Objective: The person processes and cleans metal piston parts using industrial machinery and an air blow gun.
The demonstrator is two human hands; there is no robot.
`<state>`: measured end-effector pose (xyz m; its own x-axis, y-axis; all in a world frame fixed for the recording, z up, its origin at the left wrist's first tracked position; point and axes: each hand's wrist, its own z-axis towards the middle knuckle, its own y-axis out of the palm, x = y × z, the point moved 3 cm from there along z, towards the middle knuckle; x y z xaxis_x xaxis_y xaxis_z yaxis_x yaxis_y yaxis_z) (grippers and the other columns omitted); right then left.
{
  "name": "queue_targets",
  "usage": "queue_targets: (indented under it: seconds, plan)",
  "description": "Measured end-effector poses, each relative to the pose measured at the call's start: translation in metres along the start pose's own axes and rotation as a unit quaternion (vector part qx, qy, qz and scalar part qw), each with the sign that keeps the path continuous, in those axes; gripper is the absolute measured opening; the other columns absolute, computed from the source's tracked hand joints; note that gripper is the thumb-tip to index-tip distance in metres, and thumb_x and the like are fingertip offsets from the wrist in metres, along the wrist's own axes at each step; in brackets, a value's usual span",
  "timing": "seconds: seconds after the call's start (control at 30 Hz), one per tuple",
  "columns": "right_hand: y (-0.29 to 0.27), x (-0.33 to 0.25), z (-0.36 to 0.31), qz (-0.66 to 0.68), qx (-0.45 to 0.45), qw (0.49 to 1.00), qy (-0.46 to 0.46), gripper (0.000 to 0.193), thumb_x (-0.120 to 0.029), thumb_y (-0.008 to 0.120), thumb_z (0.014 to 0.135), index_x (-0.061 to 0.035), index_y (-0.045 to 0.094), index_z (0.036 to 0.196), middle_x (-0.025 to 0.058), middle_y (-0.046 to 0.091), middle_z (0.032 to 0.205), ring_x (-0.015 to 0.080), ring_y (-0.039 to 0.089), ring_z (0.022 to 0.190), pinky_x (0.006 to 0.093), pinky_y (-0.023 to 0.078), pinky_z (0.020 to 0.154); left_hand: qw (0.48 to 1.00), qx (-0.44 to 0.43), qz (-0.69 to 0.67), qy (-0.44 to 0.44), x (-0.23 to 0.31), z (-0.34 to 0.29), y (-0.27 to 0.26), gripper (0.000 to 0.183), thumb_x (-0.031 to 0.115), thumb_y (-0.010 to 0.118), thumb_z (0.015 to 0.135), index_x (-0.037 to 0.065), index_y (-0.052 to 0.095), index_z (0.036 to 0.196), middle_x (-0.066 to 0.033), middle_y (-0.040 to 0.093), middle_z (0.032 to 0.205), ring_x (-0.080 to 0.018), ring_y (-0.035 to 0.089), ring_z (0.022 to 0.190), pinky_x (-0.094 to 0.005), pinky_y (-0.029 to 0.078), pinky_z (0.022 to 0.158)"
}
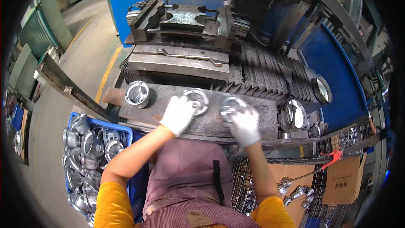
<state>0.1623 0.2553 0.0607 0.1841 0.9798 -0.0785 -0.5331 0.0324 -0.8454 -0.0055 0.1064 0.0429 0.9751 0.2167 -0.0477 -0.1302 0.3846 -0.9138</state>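
Note:
My left hand (179, 115), in a white glove, has its fingers closed on the rim of a round silver metal casting (200, 100) over the steel plate (162, 109). To its right, my gloved right hand (245, 127) grips a similar round metal casting (231, 106); motion smears both the hand and the part. A third cup-shaped metal casting (137, 94) stands open side up at the left end of the plate, touched by neither hand.
A blue crate (130, 134) heaped with castings stands at my left. Beyond the plate lie a wrench (190, 56) on a steel block and a machine fixture (181, 19). At right are a red-handled air gun (333, 159), cardboard (344, 181) and small metal parts (297, 193).

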Motion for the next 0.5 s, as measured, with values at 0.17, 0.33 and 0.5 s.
queue_targets:
  seconds: [0.17, 0.33, 0.5]
  plan:
    - [-0.017, 0.087, -0.047, -0.130, -0.138, 0.980, 0.054, 0.038, -0.029, 0.080, 0.059, -0.0145, 0.065, 0.091, 0.0028, 0.063, 0.098, 0.0283, 0.052, 0.105, 0.0469, 0.035, 0.094, 0.972, 0.074, -0.219, -0.028, 0.073, 0.067, 0.000, 0.021, 0.023, 0.054, 0.081, 0.009, 0.068, 0.075, -0.0130, 0.066, 0.072, -0.0284, 0.063, 0.067, -0.0406, 0.050, 0.063]
    - [-0.058, 0.044, -0.024, -0.096, -0.042, 0.994, 0.044, 0.042, -0.022, 0.078, 0.067, -0.0061, 0.063, 0.103, 0.0132, 0.059, 0.113, 0.0309, 0.052, 0.111, 0.0462, 0.036, 0.095, 0.988, 0.136, -0.067, 0.042, 0.069, 0.042, -0.005, 0.022, 0.020, 0.056, 0.077, 0.006, 0.062, 0.093, -0.0173, 0.057, 0.107, -0.0309, 0.053, 0.097, -0.0377, 0.042, 0.080]
    - [-0.038, -0.066, 0.039, 0.220, -0.004, 0.974, 0.052, 0.028, -0.013, 0.063, 0.084, -0.0014, 0.062, 0.110, 0.0155, 0.061, 0.113, 0.0288, 0.056, 0.107, 0.0388, 0.041, 0.096, 0.993, -0.005, -0.085, -0.083, -0.006, -0.073, -0.104, 0.024, 0.024, 0.065, 0.070, 0.007, 0.062, 0.087, -0.0116, 0.060, 0.089, -0.0283, 0.060, 0.083, -0.0384, 0.047, 0.067]
